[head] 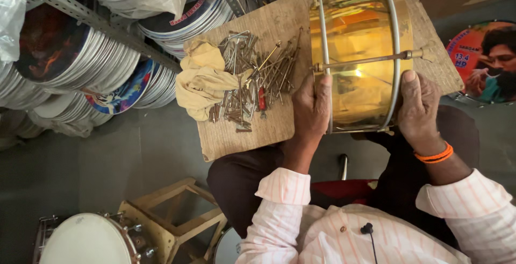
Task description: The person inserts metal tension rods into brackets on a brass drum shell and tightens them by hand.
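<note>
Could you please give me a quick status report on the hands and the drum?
Left hand and right hand grip brass drum shell, one per rim, lying sideways on wooden board. Rod pile and yellow cloth beside it, apart.

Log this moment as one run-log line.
left hand: grips brass drum shell | right hand: grips shell | tension rods, cloth on board

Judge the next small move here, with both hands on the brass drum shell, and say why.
Probably the left hand should reach for a rod from the pile of tension rods. The brass drum shell lies on its side on the wooden board, steadied by the right hand, and only one rod appears fitted across its rims.
</note>
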